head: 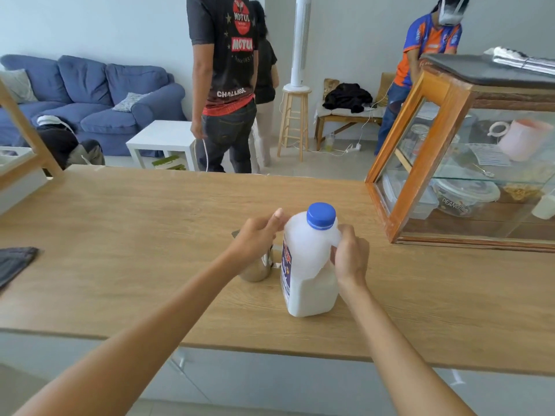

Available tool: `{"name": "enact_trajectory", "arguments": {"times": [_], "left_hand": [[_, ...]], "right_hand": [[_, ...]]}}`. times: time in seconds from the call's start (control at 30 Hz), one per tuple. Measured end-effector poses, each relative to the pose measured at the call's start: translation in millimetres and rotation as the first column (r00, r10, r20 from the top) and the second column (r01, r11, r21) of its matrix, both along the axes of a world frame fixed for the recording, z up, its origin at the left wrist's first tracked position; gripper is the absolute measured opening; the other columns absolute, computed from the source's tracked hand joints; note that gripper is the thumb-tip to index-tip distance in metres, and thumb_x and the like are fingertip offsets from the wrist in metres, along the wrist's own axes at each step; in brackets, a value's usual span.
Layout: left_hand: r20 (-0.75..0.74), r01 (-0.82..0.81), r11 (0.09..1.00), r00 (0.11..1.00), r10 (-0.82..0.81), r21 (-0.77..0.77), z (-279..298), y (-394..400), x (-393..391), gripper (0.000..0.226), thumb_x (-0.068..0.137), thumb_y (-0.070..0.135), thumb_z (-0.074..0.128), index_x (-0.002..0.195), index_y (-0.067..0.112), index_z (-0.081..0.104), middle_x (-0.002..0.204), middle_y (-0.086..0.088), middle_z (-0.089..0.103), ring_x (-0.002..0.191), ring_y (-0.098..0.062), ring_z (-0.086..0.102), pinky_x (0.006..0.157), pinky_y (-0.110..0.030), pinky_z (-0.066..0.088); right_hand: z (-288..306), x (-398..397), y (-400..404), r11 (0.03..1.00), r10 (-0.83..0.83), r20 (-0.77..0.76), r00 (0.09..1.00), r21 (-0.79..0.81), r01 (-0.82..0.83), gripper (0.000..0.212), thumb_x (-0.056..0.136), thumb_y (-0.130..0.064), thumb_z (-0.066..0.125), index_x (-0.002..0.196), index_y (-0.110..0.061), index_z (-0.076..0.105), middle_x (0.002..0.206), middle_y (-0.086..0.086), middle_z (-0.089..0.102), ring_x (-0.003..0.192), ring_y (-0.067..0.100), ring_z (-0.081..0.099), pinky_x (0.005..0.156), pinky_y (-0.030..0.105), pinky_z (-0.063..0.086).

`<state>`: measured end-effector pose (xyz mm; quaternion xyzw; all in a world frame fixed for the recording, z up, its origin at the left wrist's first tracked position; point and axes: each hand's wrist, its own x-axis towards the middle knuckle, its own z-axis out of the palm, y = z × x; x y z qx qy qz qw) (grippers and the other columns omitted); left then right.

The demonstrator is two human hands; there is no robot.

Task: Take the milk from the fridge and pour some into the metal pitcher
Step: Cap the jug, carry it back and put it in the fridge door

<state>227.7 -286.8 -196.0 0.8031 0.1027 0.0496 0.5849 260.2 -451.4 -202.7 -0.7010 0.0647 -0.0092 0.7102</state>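
Note:
A white plastic milk jug (309, 265) with a blue cap (320, 215) and a printed label stands upright on the wooden counter (135, 235). My right hand (350, 256) grips the jug's handle on its right side. My left hand (258, 238) hovers beside the jug's left shoulder, fingers curled, thumb up near the jug's neck, holding nothing that I can see. Under my left hand stands the metal pitcher (256, 270), mostly hidden by the hand and the jug.
A wood-framed glass display case (426, 163) with containers stands on the counter at the right. A dark cloth (15, 262) lies at the counter's left edge. Beyond the counter stand people (228, 85), a blue sofa (90, 94), a white side table (162, 139) and a stool (295, 121).

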Motion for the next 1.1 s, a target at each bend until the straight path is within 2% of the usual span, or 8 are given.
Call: {"name": "enact_trajectory", "arguments": {"times": [0.13,0.3,0.4,0.47,0.6,0.73,0.93,1.1], "left_hand": [[-0.298,-0.165,0.922,0.953,0.057,-0.35,-51,-2,-14,0.056,0.102,0.044,0.029,0.116,0.004,0.065,0.11,-0.005,0.067,0.102,-0.015,0.059,0.087,-0.025,0.046],[-0.474,-0.194,0.855,0.878,-0.068,-0.481,-96,-13,-31,0.053,0.1,0.051,0.026,0.108,0.013,0.061,0.099,0.0,0.063,0.098,-0.016,0.056,0.093,-0.031,0.042],[-0.496,-0.187,0.826,0.859,-0.125,-0.532,-102,-20,-42,0.053,0.099,0.055,0.022,0.109,0.017,0.058,0.092,0.001,0.062,0.085,-0.012,0.056,0.084,-0.026,0.044],[-0.48,-0.212,0.753,0.864,-0.153,-0.622,-100,-20,-51,0.058,0.098,0.057,0.02,0.103,0.015,0.061,0.091,-0.002,0.063,0.083,-0.013,0.057,0.08,-0.025,0.047],[-0.422,-0.263,0.601,0.896,-0.138,-0.755,-92,-6,-80,0.059,0.1,0.052,0.025,0.117,0.007,0.059,0.099,-0.009,0.066,0.089,-0.02,0.063,0.079,-0.03,0.052],[-0.424,-0.292,0.585,0.9,-0.099,-0.756,-86,17,-124,0.054,0.1,0.047,0.03,0.108,0.003,0.062,0.097,-0.012,0.067,0.085,-0.021,0.064,0.074,-0.029,0.053],[-0.439,-0.418,0.489,0.895,0.078,-0.765,-88,54,-209,0.055,0.099,0.046,0.035,0.118,-0.001,0.058,0.095,-0.012,0.067,0.083,-0.022,0.065,0.08,-0.03,0.054],[-0.44,-0.519,0.419,0.854,0.277,-0.745,-80,88,-287,0.049,0.098,0.045,0.041,0.098,0.002,0.064,0.081,-0.008,0.074,0.078,-0.02,0.068,0.084,-0.029,0.053]], "right_hand": [[7,0,6,0.998,-0.068,-0.09,0.994,-0.003,0.068,0.036,0.081,-0.028,0.054,0.056,-0.017,0.03,0.058,0.002,0.03,0.058,0.019,0.027,0.055,0.032,0.023],[14,-8,7,0.996,-0.082,-0.088,0.993,0.012,0.084,0.037,0.078,-0.03,0.055,0.054,-0.018,0.03,0.055,0.001,0.031,0.057,0.019,0.027,0.056,0.033,0.023],[25,-19,10,0.998,-0.054,-0.049,0.997,0.039,0.056,0.037,0.076,-0.031,0.056,0.051,-0.02,0.03,0.052,-0.001,0.031,0.055,0.018,0.027,0.055,0.033,0.022],[35,-31,15,0.998,-0.027,-0.019,0.999,0.058,0.028,0.036,0.076,-0.03,0.056,0.052,-0.021,0.03,0.052,-0.002,0.03,0.053,0.017,0.027,0.053,0.032,0.021],[53,-58,29,0.997,0.039,0.013,0.999,0.072,-0.04,0.034,0.075,-0.028,0.055,0.053,-0.02,0.031,0.049,-0.004,0.03,0.049,0.016,0.026,0.05,0.028,0.021],[63,-91,52,0.988,0.134,0.025,0.991,0.074,-0.136,0.036,0.076,-0.025,0.054,0.051,-0.021,0.029,0.046,-0.006,0.028,0.05,0.016,0.023,0.049,0.027,0.018],[67,-150,104,0.931,0.358,0.013,0.934,0.065,-0.358,0.034,0.071,-0.031,0.053,0.048,-0.021,0.03,0.049,-0.001,0.029,0.046,0.017,0.024,0.049,0.028,0.019],[74,-206,152,0.815,0.568,0.029,0.823,0.117,-0.567,0.036,0.072,-0.028,0.052,0.049,-0.023,0.024,0.048,-0.005,0.023,0.05,0.015,0.019,0.049,0.029,0.017]]}}
